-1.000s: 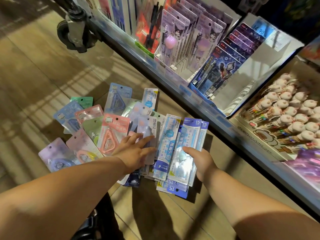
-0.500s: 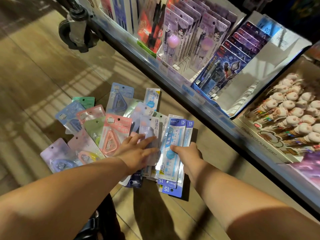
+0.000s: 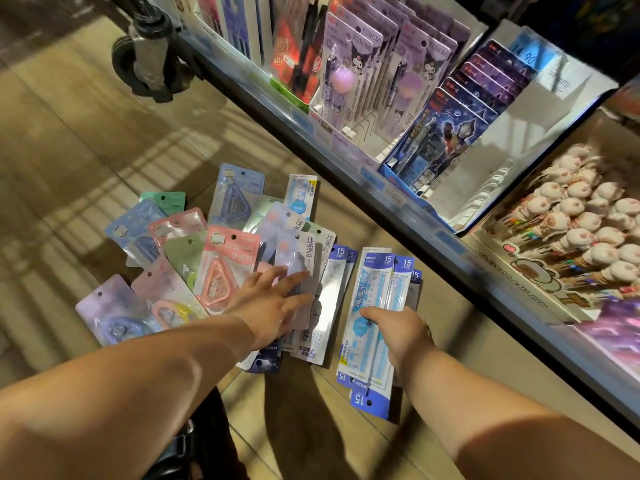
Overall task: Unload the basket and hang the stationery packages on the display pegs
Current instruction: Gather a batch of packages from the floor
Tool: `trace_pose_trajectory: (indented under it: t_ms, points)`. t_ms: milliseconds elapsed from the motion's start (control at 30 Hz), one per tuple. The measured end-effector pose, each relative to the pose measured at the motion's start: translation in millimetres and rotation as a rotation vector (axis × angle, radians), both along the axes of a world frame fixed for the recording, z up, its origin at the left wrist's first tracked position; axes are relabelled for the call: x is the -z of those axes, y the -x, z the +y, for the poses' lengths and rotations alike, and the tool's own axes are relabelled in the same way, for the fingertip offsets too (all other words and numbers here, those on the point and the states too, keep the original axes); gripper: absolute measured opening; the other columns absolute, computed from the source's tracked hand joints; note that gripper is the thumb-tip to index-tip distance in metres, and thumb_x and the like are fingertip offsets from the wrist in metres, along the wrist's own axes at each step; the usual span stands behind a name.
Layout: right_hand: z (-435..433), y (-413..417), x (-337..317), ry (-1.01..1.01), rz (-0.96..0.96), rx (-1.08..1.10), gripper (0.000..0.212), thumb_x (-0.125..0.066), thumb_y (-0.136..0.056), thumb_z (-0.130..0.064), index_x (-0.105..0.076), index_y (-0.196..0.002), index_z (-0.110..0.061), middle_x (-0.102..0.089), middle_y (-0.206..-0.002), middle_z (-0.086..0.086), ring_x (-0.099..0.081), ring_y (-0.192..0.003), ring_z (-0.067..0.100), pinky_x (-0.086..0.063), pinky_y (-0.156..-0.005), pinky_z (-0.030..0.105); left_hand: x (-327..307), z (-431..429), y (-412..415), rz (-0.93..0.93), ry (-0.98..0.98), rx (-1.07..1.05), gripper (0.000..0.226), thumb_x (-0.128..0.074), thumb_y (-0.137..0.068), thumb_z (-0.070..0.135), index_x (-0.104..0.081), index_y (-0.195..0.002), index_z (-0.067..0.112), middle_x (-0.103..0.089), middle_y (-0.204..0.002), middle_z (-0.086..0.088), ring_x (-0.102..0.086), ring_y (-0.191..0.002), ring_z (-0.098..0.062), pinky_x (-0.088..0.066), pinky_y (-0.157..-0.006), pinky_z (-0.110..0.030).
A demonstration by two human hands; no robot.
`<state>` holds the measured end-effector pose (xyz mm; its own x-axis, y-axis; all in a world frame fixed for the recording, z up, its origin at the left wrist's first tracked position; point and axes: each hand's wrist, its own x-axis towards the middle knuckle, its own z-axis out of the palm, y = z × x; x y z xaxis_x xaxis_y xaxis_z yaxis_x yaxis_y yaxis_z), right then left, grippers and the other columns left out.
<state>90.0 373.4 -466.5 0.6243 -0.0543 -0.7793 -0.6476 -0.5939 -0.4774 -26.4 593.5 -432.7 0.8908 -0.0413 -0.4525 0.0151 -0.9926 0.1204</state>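
Stationery packages lie fanned out on the wooden floor. On the left are pastel correction-tape packs, among them a pink one [image 3: 225, 268]. My left hand [image 3: 273, 306] rests flat with fingers spread on a lilac pack [image 3: 294, 258] in the middle of the pile. To the right, a stack of blue 15 cm ruler packs [image 3: 375, 282] sits apart from the pile. My right hand [image 3: 398, 330] grips this stack near its lower half, thumb on top, fingers curled over its right edge. No basket or display peg is in view.
A low metal shelf edge [image 3: 381, 181] runs diagonally just right of the packs. Above it stand purple pen packs [image 3: 349, 64], blue hero packs [image 3: 446, 133] and a box of plush-topped pens [image 3: 581, 230]. A caster wheel [image 3: 145, 64] stands at the top left.
My right hand has drawn the ruler stack to the right, opening a gap between it and the pile. My left hand has stayed flat on the pile.
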Motion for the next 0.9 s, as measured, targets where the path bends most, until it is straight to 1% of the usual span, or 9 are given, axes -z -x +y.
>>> trace_pose_trajectory:
  t_ms: [67, 100, 200, 267, 433, 567, 700, 833, 900]
  points:
    - [5, -2, -8, 0.055, -0.061, 0.012, 0.06, -0.078, -0.032, -0.059, -0.07, -0.085, -0.03, -0.073, -0.08, -0.007, -0.072, -0.067, 0.019, -0.061, -0.065, 0.039, -1, 3, 2, 0.038, -0.055, 0.006, 0.067, -0.084, -0.058, 0.051, -0.065, -0.121, 0.039, -0.053, -0.141, -0.001, -0.054, -0.121, -0.036, -0.052, -0.085, -0.048]
    - [6, -3, -11, 0.069, -0.08, 0.005, 0.061, -0.079, -0.032, -0.058, -0.069, -0.085, -0.029, -0.072, -0.081, -0.007, -0.072, -0.067, 0.019, -0.061, -0.065, 0.038, -2, 2, 2, 0.029, -0.072, -0.007, 0.066, -0.084, -0.055, 0.051, -0.066, -0.118, 0.039, -0.056, -0.138, -0.001, -0.056, -0.118, -0.036, -0.053, -0.082, -0.047]
    - [4, -3, -14, 0.072, -0.085, 0.005, 0.053, -0.089, -0.048, -0.046, -0.063, -0.09, -0.026, -0.07, -0.086, -0.002, -0.072, -0.068, 0.02, -0.062, -0.067, 0.041, 1, -4, -1, -0.024, -0.034, -0.002, 0.06, -0.06, -0.087, 0.048, -0.041, -0.143, 0.042, -0.02, -0.161, 0.003, -0.022, -0.142, -0.033, -0.033, -0.108, -0.05]
    - [0, -4, -9, 0.041, -0.07, -0.007, 0.047, -0.089, -0.058, -0.041, -0.063, -0.094, -0.025, -0.072, -0.089, 0.0, -0.073, -0.07, 0.022, -0.062, -0.069, 0.043, -2, -8, -3, 0.04, -0.024, -0.069, 0.057, -0.046, -0.097, 0.044, -0.025, -0.15, 0.041, 0.001, -0.163, 0.008, -0.001, -0.147, -0.03, -0.017, -0.117, -0.046]
    - [-6, -3, -9, 0.112, -0.084, -0.118, 0.052, -0.081, -0.051, -0.06, -0.066, -0.089, -0.029, -0.072, -0.09, -0.004, -0.072, -0.073, 0.02, -0.061, -0.071, 0.041, -6, -21, -9, 0.1, 0.088, -0.132, 0.057, -0.051, -0.097, 0.041, -0.03, -0.15, 0.037, 0.001, -0.163, 0.01, -0.003, -0.146, -0.028, -0.02, -0.117, -0.045]
    - [-14, -4, -13, 0.149, -0.127, -0.084, 0.047, -0.089, -0.055, -0.048, -0.054, -0.08, -0.029, -0.063, -0.109, 0.003, -0.069, -0.084, 0.023, -0.061, -0.073, 0.042, -3, -25, -9, 0.088, 0.095, -0.123, 0.055, -0.054, -0.096, 0.038, -0.035, -0.148, 0.037, -0.002, -0.163, 0.01, -0.006, -0.146, -0.027, -0.022, -0.115, -0.044]
    - [-21, -6, -9, 0.094, -0.074, -0.087, 0.055, -0.09, -0.051, -0.048, -0.061, -0.093, -0.028, -0.068, -0.1, 0.001, -0.072, -0.073, 0.021, -0.062, -0.066, 0.041, -5, -25, -10, 0.12, 0.108, -0.126, 0.055, -0.052, -0.097, 0.036, -0.033, -0.148, 0.037, 0.002, -0.163, 0.01, -0.003, -0.146, -0.027, -0.019, -0.116, -0.044]
    - [-21, -8, 2, 0.009, -0.004, -0.209, 0.066, -0.075, -0.04, -0.067, -0.063, -0.096, -0.035, -0.074, -0.091, -0.009, -0.074, -0.073, 0.018, -0.061, -0.072, 0.043, -6, -25, -11, 0.128, 0.103, -0.118, 0.056, -0.053, -0.096, 0.035, -0.032, -0.148, 0.038, 0.001, -0.163, 0.011, -0.003, -0.146, -0.027, -0.019, -0.116, -0.045]
    - [-22, -7, 3, -0.007, 0.008, -0.239, 0.061, -0.076, -0.047, -0.065, -0.062, -0.099, -0.036, -0.074, -0.09, -0.011, -0.074, -0.073, 0.017, -0.061, -0.073, 0.042, -7, -25, -12, 0.141, 0.114, -0.125, 0.057, -0.054, -0.096, 0.033, -0.032, -0.148, 0.037, 0.002, -0.163, 0.011, -0.003, -0.146, -0.027, -0.018, -0.116, -0.046]
